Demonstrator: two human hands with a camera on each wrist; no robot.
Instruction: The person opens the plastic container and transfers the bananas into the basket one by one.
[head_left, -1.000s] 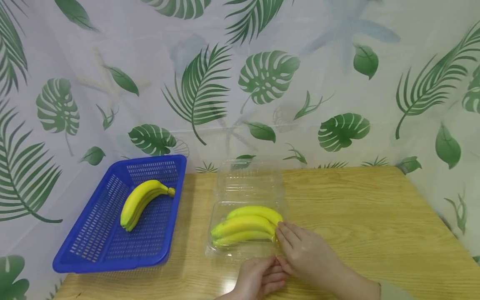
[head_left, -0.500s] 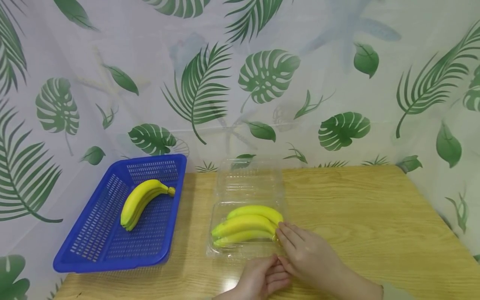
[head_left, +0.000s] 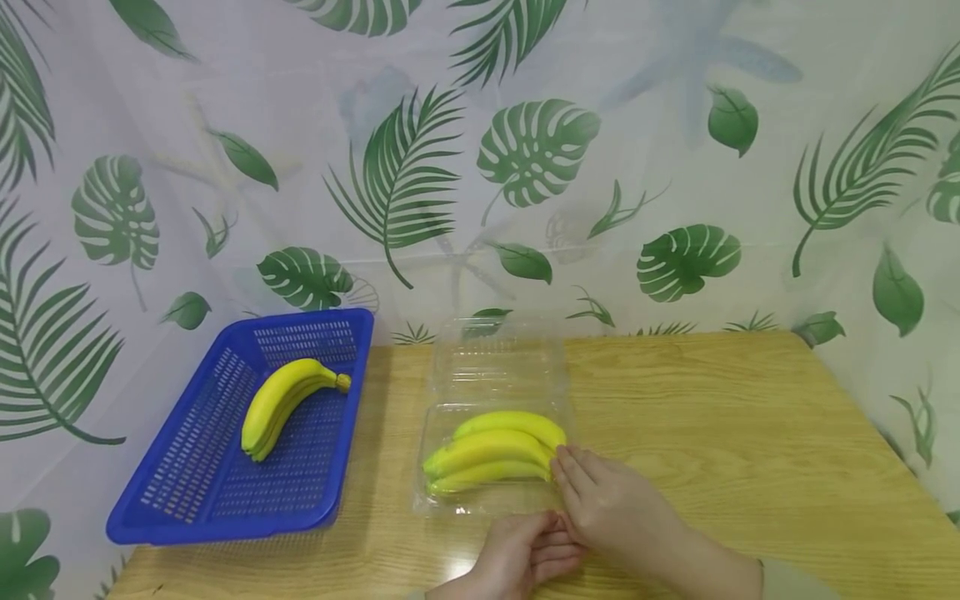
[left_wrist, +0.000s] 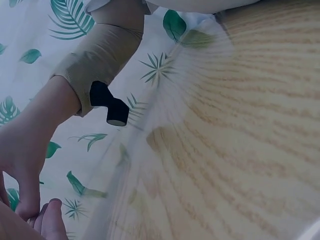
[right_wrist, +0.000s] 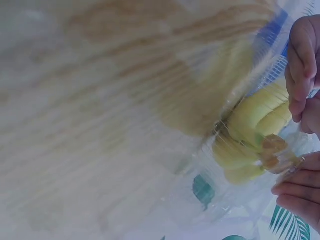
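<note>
A bunch of yellow bananas [head_left: 487, 454] lies in the near half of a clear plastic clamshell container [head_left: 480, 504], its stem end to the right. My right hand [head_left: 618, 504] rests with fairly straight fingers at the container's right side, covering the stem end in the head view. Just in front of the container's right corner, my left hand [head_left: 521, 554] is turned partly palm up, its fingers loosely bent, close against the right hand. Both hands also show beside the bananas [right_wrist: 255, 120] in the right wrist view, with the right fingers [right_wrist: 300, 195] along the clear plastic.
To the left stands a blue perforated basket [head_left: 348, 467] holding another bunch of bananas [head_left: 285, 404]. The container's clear lid [head_left: 498, 367] is folded back behind it. A leaf-printed cloth [head_left: 540, 250] hangs at the back of the wooden table [head_left: 712, 408].
The right hand has shifted very slightly, and its thumb now overlaps the left fingertips. The banana stem end, visible before, is now covered. Basket and container stay in place.
</note>
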